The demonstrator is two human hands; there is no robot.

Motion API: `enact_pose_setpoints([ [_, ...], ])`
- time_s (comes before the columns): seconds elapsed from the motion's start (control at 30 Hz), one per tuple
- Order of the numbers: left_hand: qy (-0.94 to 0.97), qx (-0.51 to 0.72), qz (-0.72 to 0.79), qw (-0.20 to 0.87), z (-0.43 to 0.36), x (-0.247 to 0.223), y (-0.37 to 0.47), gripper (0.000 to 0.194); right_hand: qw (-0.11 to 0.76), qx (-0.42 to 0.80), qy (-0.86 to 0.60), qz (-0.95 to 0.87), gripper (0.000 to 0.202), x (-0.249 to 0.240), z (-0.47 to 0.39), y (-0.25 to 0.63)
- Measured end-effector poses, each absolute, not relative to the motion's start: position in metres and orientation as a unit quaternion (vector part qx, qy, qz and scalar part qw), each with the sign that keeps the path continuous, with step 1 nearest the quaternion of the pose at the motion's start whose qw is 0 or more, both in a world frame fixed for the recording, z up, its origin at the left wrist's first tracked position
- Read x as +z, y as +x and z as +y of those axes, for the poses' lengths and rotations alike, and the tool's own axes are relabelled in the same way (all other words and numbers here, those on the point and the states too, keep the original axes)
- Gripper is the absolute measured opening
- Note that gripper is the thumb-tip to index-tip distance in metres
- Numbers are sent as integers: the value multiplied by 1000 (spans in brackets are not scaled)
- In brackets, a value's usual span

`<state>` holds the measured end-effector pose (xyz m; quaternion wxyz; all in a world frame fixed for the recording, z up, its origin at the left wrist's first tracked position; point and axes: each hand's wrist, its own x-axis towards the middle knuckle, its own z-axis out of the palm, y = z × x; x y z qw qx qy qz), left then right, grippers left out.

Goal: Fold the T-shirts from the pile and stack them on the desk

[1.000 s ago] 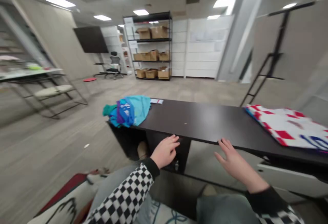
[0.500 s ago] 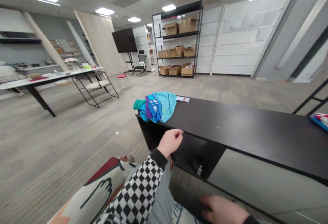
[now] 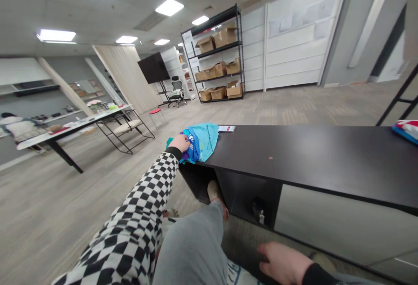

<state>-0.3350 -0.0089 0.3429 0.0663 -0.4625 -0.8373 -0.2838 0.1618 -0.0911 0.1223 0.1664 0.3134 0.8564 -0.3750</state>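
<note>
A crumpled pile of blue, purple and green cloth [image 3: 204, 142] lies on the left end of the dark cabinet top [image 3: 294, 150]. My left hand [image 3: 180, 142] is on the pile's left side, its fingers closed on the cloth; the fingertips are partly hidden in the folds. Low at the bottom right, my right hand [image 3: 282, 259] hovers in front of the cabinet with thumb and fingers apart, holding nothing. Just behind the pile is a flat white and red item [image 3: 226, 129].
A red and blue item [image 3: 406, 130] sits at the cabinet's right end. A dark round object [image 3: 258, 209] stands in the open compartment. Beyond are a white table [image 3: 75, 126], a chair [image 3: 127, 126], a red stool [image 3: 155, 111] and a shelf of boxes [image 3: 219, 74]. A person [image 3: 18, 126] is at far left.
My left hand has moved left and up from the cabinet's front edge onto the cloth pile and closed on it. The view has tilted. My right hand stays low at the right.
</note>
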Motion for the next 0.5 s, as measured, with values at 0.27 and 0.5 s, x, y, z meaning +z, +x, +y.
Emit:
enact_pose_setpoints([
  [0.27,-487,-237,-831,127,45,431,-307,14,156,-349,337,860,35,115,-82,160],
  [0.5,-525,-402,-736,145,84,538,-244,26,135,-353,312,872,34,117,-82,160],
])
